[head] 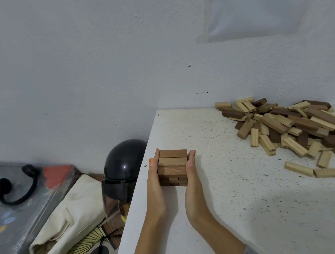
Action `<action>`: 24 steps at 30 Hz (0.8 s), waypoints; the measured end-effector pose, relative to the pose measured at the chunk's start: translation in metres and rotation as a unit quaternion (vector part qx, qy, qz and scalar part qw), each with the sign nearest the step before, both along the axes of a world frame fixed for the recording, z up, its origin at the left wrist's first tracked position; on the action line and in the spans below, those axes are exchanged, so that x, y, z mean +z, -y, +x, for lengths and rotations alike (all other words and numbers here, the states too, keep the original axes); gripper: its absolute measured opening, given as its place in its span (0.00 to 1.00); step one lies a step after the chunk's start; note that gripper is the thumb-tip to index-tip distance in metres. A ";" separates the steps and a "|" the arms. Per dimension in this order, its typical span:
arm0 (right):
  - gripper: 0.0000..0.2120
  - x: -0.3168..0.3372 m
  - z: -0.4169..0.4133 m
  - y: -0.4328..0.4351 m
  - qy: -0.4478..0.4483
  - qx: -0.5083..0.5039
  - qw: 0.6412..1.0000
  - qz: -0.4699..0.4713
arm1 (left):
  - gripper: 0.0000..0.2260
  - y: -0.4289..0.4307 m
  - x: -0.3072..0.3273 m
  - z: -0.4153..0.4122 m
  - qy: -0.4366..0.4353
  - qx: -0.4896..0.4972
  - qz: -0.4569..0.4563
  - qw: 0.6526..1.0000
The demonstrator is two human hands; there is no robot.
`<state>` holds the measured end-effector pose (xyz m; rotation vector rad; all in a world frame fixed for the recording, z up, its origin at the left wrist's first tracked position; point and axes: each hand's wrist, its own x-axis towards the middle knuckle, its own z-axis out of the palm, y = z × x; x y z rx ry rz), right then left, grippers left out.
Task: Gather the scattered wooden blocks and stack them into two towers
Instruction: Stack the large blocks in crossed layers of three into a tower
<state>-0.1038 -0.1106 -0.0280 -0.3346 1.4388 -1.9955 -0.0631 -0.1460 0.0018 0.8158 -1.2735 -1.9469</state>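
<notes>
Lower centre: short brown wooden block stack (pixel 173 167) squared between flat palms.
Grip: left hand (pixel 155 183) and right hand (pixel 192 179), fingers straight, press the stack's opposite ends, by the left edge of the white speckled counter (pixel 223 214). Upper right, well apart, scattered pale and dark wooden blocks (pixel 297 129) lie heaped, nearer the right hand.

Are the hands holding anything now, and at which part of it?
The short block stack, pressed between both palms: the left hand lies flat against its left side, the right hand flat against its right side.
</notes>
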 end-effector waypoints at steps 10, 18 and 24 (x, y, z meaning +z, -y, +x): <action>0.57 0.005 0.002 -0.002 -0.013 0.001 1.000 0.011 | 0.39 0.000 -0.003 -0.001 0.000 0.002 -0.005 1.000; 0.50 0.004 0.002 -0.002 -0.019 0.003 1.000 0.019 | 0.43 0.008 -0.017 -0.002 -0.021 0.003 -0.002 1.000; 0.55 0.005 0.003 -0.002 -0.022 0.000 0.999 0.026 | 0.34 0.009 -0.016 -0.002 -0.005 0.009 -0.014 1.000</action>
